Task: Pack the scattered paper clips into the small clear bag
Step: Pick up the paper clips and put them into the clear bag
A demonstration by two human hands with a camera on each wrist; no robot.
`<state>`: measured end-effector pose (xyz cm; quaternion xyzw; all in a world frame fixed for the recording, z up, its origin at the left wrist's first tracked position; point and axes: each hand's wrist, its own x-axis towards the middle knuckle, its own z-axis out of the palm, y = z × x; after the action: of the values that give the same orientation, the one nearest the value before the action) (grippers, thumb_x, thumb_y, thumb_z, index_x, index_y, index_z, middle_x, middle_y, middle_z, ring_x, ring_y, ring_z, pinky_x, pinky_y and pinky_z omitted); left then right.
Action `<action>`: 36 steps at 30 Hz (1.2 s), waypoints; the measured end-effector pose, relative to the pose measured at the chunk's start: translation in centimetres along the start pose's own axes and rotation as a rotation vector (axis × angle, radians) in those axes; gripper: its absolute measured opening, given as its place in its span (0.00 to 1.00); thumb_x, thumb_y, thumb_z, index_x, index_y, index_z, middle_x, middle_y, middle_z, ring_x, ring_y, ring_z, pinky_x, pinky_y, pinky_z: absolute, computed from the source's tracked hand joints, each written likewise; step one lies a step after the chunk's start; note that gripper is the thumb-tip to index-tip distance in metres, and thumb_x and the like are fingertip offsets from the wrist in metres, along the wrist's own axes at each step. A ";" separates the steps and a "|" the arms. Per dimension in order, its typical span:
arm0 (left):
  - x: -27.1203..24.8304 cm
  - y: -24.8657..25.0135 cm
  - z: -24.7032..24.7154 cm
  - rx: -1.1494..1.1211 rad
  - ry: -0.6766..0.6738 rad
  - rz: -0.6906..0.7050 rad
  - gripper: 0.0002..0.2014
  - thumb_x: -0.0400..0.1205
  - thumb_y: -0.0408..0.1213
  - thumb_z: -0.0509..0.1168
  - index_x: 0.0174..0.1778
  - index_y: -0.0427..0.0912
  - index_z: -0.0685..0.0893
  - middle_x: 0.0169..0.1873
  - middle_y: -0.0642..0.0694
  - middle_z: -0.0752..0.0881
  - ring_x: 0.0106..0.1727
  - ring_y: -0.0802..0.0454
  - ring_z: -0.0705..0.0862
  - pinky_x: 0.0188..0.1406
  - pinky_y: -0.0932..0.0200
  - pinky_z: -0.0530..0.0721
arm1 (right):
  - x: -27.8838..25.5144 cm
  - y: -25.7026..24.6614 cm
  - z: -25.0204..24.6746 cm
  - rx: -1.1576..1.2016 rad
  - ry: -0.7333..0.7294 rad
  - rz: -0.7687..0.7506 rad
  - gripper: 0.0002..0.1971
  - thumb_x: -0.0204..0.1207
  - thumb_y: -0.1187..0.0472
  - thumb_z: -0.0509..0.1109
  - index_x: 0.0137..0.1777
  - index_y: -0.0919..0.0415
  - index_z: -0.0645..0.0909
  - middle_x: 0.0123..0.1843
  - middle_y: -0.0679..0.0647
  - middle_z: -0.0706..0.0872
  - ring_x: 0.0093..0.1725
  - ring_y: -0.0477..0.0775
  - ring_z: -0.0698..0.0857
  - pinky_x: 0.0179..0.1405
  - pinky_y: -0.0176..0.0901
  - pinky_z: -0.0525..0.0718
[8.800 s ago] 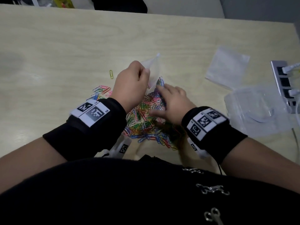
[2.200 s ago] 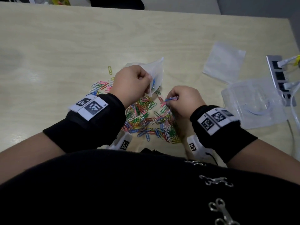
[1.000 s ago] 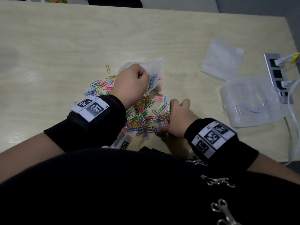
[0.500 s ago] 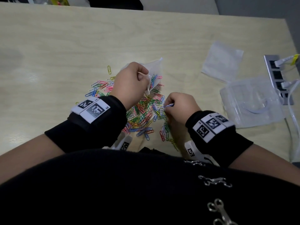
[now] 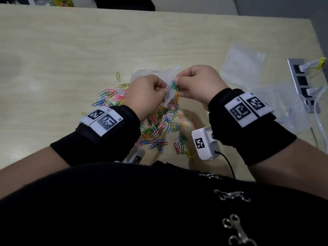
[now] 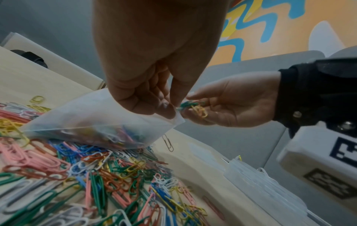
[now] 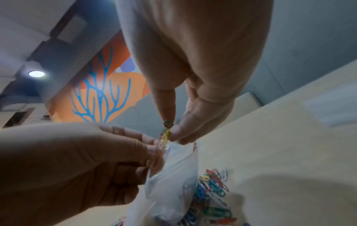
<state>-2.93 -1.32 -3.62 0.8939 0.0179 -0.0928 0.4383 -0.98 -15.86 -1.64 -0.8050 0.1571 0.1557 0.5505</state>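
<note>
Left wrist view: your left hand (image 6: 154,61) pinches bag (image 6: 96,119) mouth above pile (image 6: 86,175); right hand (image 6: 228,104) pinches few clips (image 6: 193,105) at opening. Loading step. Next: widen mouth, release inside.

a pale wooden table (image 5: 71,41) fills the head view. at two o'clock on it lies a flat, empty clear plastic sheet or bag (image 5: 243,66). at three o'clock sits a clear plastic box (image 5: 287,110), and just beyond it, at the table's edge, a silver usb hub (image 5: 301,82) with white cables (image 5: 321,121) plugged in. a colourful orange and blue mural (image 6: 270,27) covers the far wall.
</note>
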 end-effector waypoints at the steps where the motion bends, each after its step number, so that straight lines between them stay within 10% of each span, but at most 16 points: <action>1: 0.0 0.0 -0.1 -0.001 0.003 0.001 0.04 0.80 0.34 0.67 0.46 0.45 0.87 0.31 0.54 0.84 0.33 0.59 0.82 0.31 0.74 0.74 | 0.2 -0.2 0.1 -0.034 -0.012 0.012 0.06 0.75 0.67 0.70 0.38 0.57 0.83 0.39 0.56 0.87 0.43 0.58 0.91 0.51 0.57 0.90; 4: 0.0 -0.1 -0.2 -0.022 0.012 -0.007 0.04 0.79 0.33 0.67 0.46 0.44 0.87 0.35 0.48 0.88 0.41 0.48 0.88 0.42 0.59 0.83 | 0.3 -0.9 0.2 -0.075 -0.078 0.037 0.11 0.79 0.71 0.62 0.55 0.58 0.80 0.48 0.60 0.87 0.52 0.58 0.90 0.54 0.54 0.90; 11: 0.0 0.0 -0.3 -0.075 0.019 -0.014 0.03 0.80 0.35 0.67 0.44 0.46 0.86 0.37 0.45 0.89 0.41 0.47 0.87 0.44 0.58 0.83 | 0.4 0.0 -0.3 -0.262 0.100 -0.050 0.15 0.75 0.69 0.60 0.59 0.54 0.75 0.60 0.57 0.83 0.56 0.57 0.85 0.59 0.54 0.86; 15: 0.1 0.1 -0.3 -0.080 0.024 0.005 0.04 0.79 0.35 0.67 0.43 0.48 0.85 0.30 0.52 0.83 0.37 0.50 0.83 0.45 0.55 0.83 | -0.1 1.8 1.0 -0.386 -0.167 0.014 0.36 0.69 0.68 0.72 0.76 0.58 0.64 0.71 0.55 0.78 0.62 0.58 0.84 0.61 0.52 0.84; 22: 0.2 -0.2 -0.4 -0.085 0.041 0.010 0.06 0.78 0.33 0.67 0.40 0.49 0.85 0.34 0.46 0.88 0.42 0.44 0.89 0.49 0.47 0.87 | 0.0 2.1 1.2 -0.264 -0.020 0.013 0.08 0.68 0.63 0.73 0.36 0.51 0.78 0.37 0.54 0.89 0.42 0.60 0.91 0.49 0.60 0.89; 26: 0.3 -0.4 -0.3 -0.056 0.018 -0.003 0.06 0.79 0.34 0.66 0.40 0.50 0.84 0.32 0.52 0.86 0.41 0.47 0.88 0.47 0.54 0.86 | 0.0 0.6 -0.2 -0.229 0.043 -0.065 0.08 0.72 0.67 0.68 0.37 0.52 0.76 0.32 0.55 0.88 0.32 0.56 0.90 0.46 0.58 0.91; 31: 0.3 -0.4 -0.1 -0.033 0.015 0.001 0.05 0.79 0.34 0.66 0.43 0.49 0.85 0.31 0.54 0.85 0.41 0.49 0.87 0.43 0.58 0.82 | -0.4 -0.9 0.2 -0.417 -0.056 -0.207 0.09 0.74 0.66 0.62 0.45 0.50 0.78 0.44 0.54 0.89 0.45 0.55 0.90 0.51 0.55 0.89; 36: 0.3 -0.8 -0.3 -0.043 0.046 -0.007 0.04 0.79 0.35 0.67 0.43 0.49 0.85 0.28 0.57 0.81 0.32 0.60 0.80 0.34 0.65 0.77 | -1.3 -1.2 -0.1 -0.394 -0.081 -0.289 0.15 0.74 0.71 0.59 0.51 0.52 0.78 0.53 0.49 0.85 0.34 0.46 0.86 0.38 0.33 0.82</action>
<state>-2.68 -0.66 -4.11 0.8861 0.0330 -0.0735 0.4564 -1.65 -15.38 -0.02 -0.9040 -0.0152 0.1351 0.4053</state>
